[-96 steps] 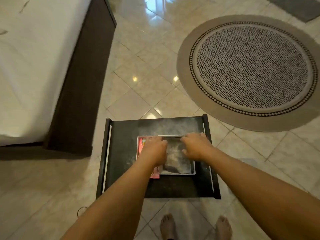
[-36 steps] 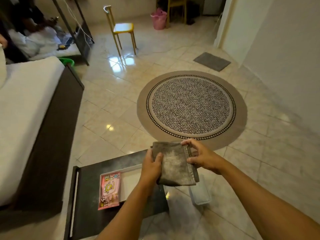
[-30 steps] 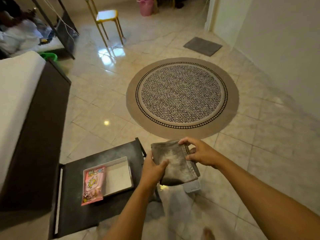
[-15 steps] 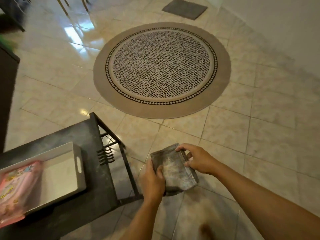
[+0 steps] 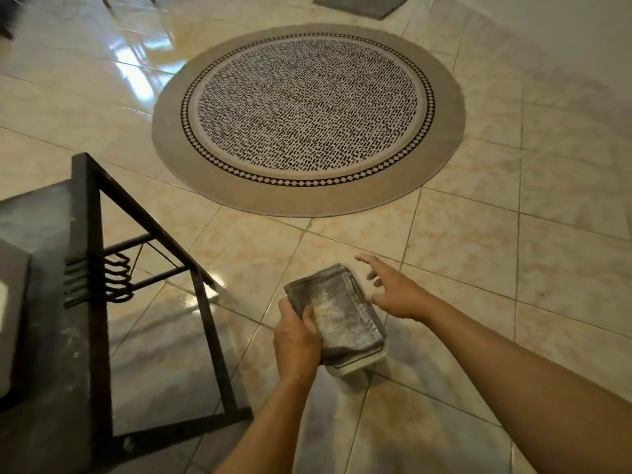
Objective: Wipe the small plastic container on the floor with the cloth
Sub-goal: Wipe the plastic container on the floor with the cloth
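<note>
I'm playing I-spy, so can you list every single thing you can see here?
cloth: one, grey, folded, over the container
small plastic container: one, whitish, on the floor beneath the cloth
round rug: one, beige with a black-and-white pattern, further off on the floor
mat: one, grey, top edge of view
table: one, black, dusty, at the left
floor: glossy beige tiles, all around
left hand: one, grips the cloth's left edge
right hand: one, fingers spread, beside the cloth

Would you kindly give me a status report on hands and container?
Left hand grips the folded cloth. Right hand open, beside cloth. Container on floor, mostly hidden by cloth. Black rack stands clear, left.
</note>
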Available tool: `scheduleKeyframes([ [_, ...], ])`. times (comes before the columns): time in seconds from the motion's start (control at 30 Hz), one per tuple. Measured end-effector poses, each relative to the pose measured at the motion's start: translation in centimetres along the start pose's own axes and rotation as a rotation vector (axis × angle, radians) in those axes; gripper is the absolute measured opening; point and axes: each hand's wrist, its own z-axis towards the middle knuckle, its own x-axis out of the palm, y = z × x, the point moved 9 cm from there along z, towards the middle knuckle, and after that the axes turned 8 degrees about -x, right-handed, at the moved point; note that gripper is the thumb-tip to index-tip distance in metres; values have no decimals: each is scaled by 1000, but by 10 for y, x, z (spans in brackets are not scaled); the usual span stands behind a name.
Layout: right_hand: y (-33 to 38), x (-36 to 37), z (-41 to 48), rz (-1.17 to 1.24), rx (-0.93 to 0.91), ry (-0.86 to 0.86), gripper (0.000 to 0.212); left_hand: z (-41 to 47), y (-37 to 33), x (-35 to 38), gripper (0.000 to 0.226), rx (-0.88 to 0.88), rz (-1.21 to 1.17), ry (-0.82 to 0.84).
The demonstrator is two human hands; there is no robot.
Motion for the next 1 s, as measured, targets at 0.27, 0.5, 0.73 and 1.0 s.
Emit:
scheduleKeyframes([
  [0.27, -11, 20, -8, 292, 19, 75, 69, -10, 0, -6, 75, 177, 162, -68],
  [0.5, -20, 34, -42, 423, 57, 141, 86, -49, -18, 24, 69, 616, 714, 17],
  [0.73, -14, 28, -35, 397, 23, 58, 70, -49, -21, 26, 69, 626, 822, -48],
  [1.0, -19, 32, -14, 489, -2, 96, 80, -31, -23, 60, 68, 733, 879, 121],
])
